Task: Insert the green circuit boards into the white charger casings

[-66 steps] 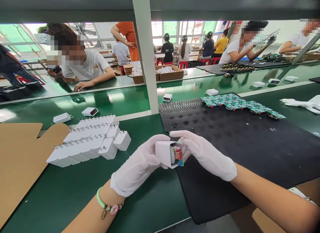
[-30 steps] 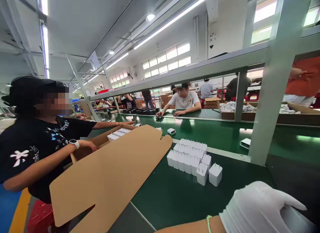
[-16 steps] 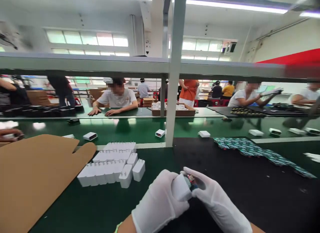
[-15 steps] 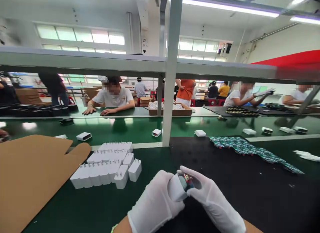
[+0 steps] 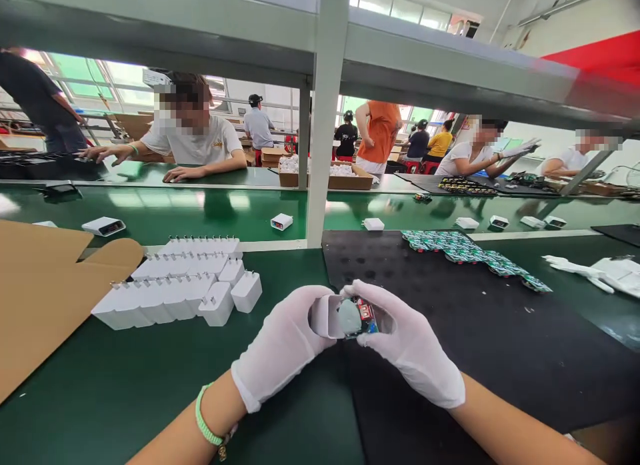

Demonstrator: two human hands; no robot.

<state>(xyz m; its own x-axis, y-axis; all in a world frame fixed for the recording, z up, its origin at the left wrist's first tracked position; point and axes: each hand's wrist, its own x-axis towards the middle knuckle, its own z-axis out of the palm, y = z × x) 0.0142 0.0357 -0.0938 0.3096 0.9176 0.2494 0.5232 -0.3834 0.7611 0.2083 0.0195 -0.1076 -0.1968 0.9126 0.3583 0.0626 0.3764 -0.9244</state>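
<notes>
Both my gloved hands hold a white charger casing [image 5: 323, 316] low in front of me, above the seam between the green bench and a black mat [image 5: 480, 365]. Its open end shows a circuit board [image 5: 363, 318] with a pale green part and red components. My left hand [image 5: 280, 345], with a green bead bracelet at the wrist, wraps the casing's closed end. My right hand [image 5: 407, 342] pinches the far side near the board. Left of my hands, rows of white chargers [image 5: 170, 285] with metal prongs stand on the bench, and their nearest units lie just beyond my left glove.
A flat cardboard sheet [image 5: 45, 278] lies at the left. Green circuit boards [image 5: 465, 252] sit in a strip on the mat, and white gloves [image 5: 595, 272] lie to the right. A grey post [image 5: 325, 118] rises ahead. Loose chargers [image 5: 281, 221] dot the far belt, with co-workers beyond it.
My view has swung back down from the room to my hands. The casing has turned, with its open end now facing up and toward me. Both hands still hold it.
</notes>
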